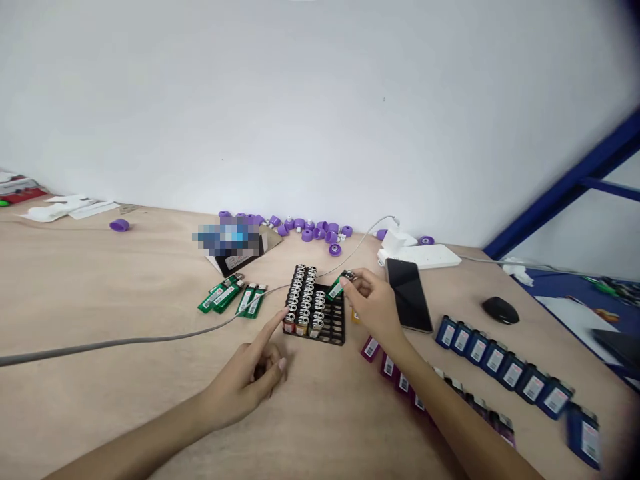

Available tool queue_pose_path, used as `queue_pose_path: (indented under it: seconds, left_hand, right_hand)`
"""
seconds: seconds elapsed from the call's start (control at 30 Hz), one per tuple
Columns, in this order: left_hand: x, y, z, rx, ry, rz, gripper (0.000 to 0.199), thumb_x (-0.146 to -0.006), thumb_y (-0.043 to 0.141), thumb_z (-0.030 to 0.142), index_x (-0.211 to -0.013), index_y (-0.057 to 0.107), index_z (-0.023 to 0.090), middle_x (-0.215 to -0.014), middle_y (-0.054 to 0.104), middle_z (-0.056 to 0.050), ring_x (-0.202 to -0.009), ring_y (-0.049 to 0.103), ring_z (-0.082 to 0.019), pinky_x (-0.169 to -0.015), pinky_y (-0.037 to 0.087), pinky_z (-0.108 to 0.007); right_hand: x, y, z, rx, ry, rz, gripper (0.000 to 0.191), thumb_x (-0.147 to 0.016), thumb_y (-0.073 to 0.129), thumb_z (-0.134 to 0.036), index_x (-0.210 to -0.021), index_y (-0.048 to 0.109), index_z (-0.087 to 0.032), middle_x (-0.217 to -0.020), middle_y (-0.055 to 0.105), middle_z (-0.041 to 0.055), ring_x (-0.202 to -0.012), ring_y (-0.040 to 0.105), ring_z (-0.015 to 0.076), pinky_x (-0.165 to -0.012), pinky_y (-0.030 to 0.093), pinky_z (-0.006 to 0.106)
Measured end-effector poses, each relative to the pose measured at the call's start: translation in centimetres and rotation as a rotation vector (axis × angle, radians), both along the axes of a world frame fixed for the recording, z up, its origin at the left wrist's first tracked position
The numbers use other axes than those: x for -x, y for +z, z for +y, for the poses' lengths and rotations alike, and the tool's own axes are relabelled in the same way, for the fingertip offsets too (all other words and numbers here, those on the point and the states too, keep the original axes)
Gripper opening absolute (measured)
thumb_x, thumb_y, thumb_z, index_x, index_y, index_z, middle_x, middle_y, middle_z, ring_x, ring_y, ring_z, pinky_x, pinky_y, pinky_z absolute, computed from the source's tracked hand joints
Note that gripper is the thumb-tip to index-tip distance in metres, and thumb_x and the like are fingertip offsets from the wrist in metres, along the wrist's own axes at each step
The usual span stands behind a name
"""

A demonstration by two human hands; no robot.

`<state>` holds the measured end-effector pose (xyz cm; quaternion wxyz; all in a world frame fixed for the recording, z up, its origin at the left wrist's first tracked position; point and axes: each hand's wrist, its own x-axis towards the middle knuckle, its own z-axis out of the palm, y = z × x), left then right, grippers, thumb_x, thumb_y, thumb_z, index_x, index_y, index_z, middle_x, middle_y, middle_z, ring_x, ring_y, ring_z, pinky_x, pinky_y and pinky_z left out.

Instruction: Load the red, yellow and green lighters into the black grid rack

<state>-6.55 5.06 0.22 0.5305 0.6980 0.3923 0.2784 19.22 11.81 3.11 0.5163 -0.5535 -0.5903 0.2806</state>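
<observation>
A black tray [330, 337] stands mid-table, holding upright lighters [303, 300] in its left and middle rows; several slots on its right side show bare. My right hand [373, 300] pinches a green lighter [336, 288], tilted above the tray's right side. With its index finger stretched out, my left hand [255, 373] touches or nearly touches the tray's left edge; its other fingers curl loosely around nothing. Left of the tray lie loose green lighters [226, 297]. A yellow lighter [355, 316] is partly hidden behind my right hand.
Purple lighters [388, 365] lie partly under my right forearm, blue lighters [495, 358] beyond it. A phone [407, 293], a mouse [500, 310] and a white power strip [425, 256] sit right. Purple caps [320, 231] line the wall. A grey cable [150, 339] crosses the left.
</observation>
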Motion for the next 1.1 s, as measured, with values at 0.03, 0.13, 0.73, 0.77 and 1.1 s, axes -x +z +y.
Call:
queue_pose_path:
  seconds: [0.03,0.13,0.73,0.77,1.1]
  left_hand:
    - [0.0,0.0,0.0,0.0,-0.004,0.003,0.077,-0.102,0.045,0.043,-0.161,-0.001,0.025,-0.076,0.061,0.0,-0.054,0.051,-0.011,-0.051,0.042,-0.021]
    - [0.0,0.0,0.0,0.014,0.002,-0.014,0.077,-0.102,0.043,0.044,-0.16,-0.003,0.022,-0.076,0.06,0.0,-0.052,0.049,-0.011,-0.05,0.042,-0.021]
    - [0.1,0.1,-0.1,-0.116,-0.007,0.049,0.066,-0.101,0.043,0.031,-0.159,0.011,0.023,-0.073,0.057,0.002,-0.057,0.047,-0.012,-0.054,0.035,-0.022]
    - [0.2,0.0,-0.1,-0.139,0.01,0.054,0.064,-0.102,0.042,0.031,-0.158,0.013,0.022,-0.071,0.056,0.003,-0.056,0.046,-0.012,-0.054,0.035,-0.023]
    - [1.5,0.1,1.7,-0.63,0.224,0.439,0.013,-0.093,0.045,0.018,-0.098,0.056,0.019,-0.083,0.063,-0.006,-0.075,0.06,-0.021,-0.07,0.047,-0.032]
  right_hand:
    - [0.1,-0.5,0.1,0.015,0.019,-0.018,0.024,-0.084,0.062,-0.044,-0.083,0.063,-0.02,-0.059,0.058,-0.0025,-0.051,0.056,0.0149,-0.047,0.043,0.025]
    - [0.5,-1.4,0.0,0.052,0.079,-0.075,0.02,-0.086,0.06,-0.04,-0.086,0.064,-0.02,-0.063,0.065,-0.0003,-0.054,0.063,0.0177,-0.052,0.05,0.027]
    - [0.9,-0.5,-0.7,-0.055,0.2,-0.571,0.015,-0.095,0.044,-0.023,-0.088,0.058,-0.022,-0.071,0.068,0.0038,-0.065,0.065,0.0225,-0.063,0.044,0.031]
    - [0.9,-0.6,-0.7,-0.065,0.197,-0.588,0.016,-0.096,0.043,-0.024,-0.089,0.058,-0.021,-0.072,0.068,0.0047,-0.066,0.065,0.0232,-0.064,0.044,0.031]
    - [1.2,-1.4,-0.5,-0.127,0.296,-0.658,0.026,-0.096,0.035,-0.014,-0.101,0.059,-0.019,-0.082,0.071,0.0084,-0.073,0.066,0.0231,-0.065,0.045,0.03]
